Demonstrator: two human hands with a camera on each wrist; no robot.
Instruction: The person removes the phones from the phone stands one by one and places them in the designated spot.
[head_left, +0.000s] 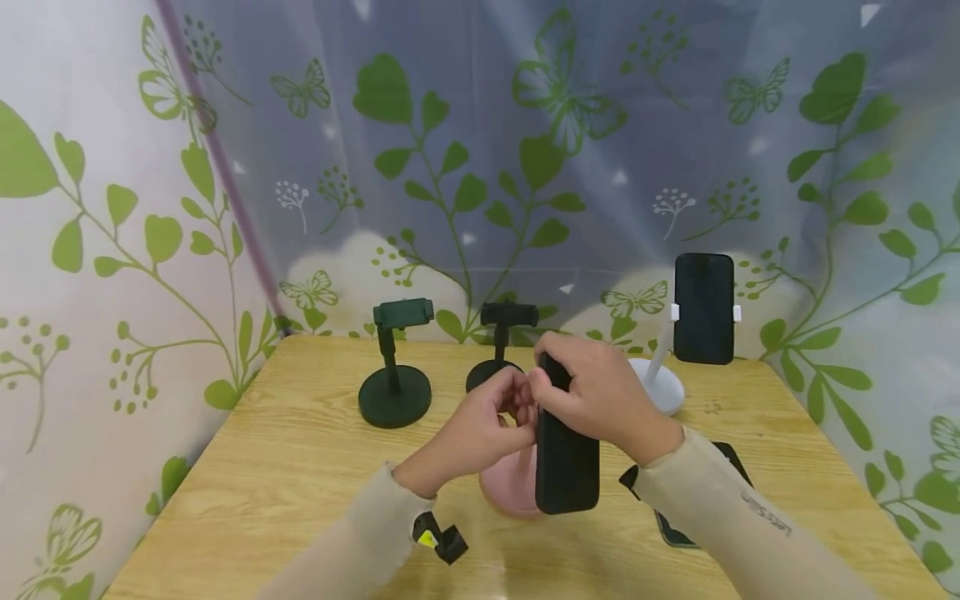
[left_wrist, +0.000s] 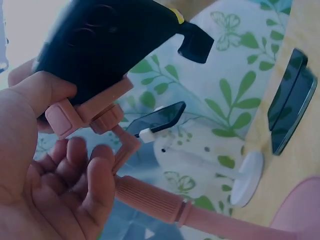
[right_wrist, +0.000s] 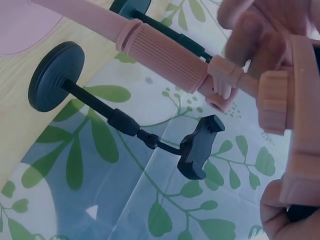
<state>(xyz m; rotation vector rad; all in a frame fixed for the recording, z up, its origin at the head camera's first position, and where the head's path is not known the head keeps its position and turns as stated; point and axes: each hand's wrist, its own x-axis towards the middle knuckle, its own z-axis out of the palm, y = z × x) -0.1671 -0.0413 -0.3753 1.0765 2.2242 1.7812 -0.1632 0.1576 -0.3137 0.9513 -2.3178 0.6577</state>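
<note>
Offset being watched: phone to clamp. The black phone point(head_left: 567, 467) is being held just right of the left hand point(head_left: 483, 429), its back being pressed close to the clamp point(left_wrist: 111, 95) of the pink stand point(head_left: 505, 487). In the head view its long axis is running near-upright, top leaning slightly left, lower end hanging over the pink base. Whether it is being seated fully between both clamp ends can't be told: one end is being hidden.

Right hand point(head_left: 600, 387) is being used at the phone's upper end, so it's the nearer one there. Left hand is being placed nearer the clamp, at the phone's left long edge.

Grip, right: clamped on the phone, no gap. Thumb is being laid over the front, fingers being wrapped round the upper edge.

Grip, left: thumb is being bent over one clamp end, its tip being laid on the phone's back. Other fingers are being curled below the clamp; whether their tips are touching it can't be called from the left wrist view.

Around: a second phone point(head_left: 703, 308) is being held upright by the white stand point(head_left: 663, 390), behind the right hand. Green stand point(head_left: 393, 398) and black stand point(head_left: 510, 314) are being left standing toward the table's back edge, no phone being held in either.
</note>
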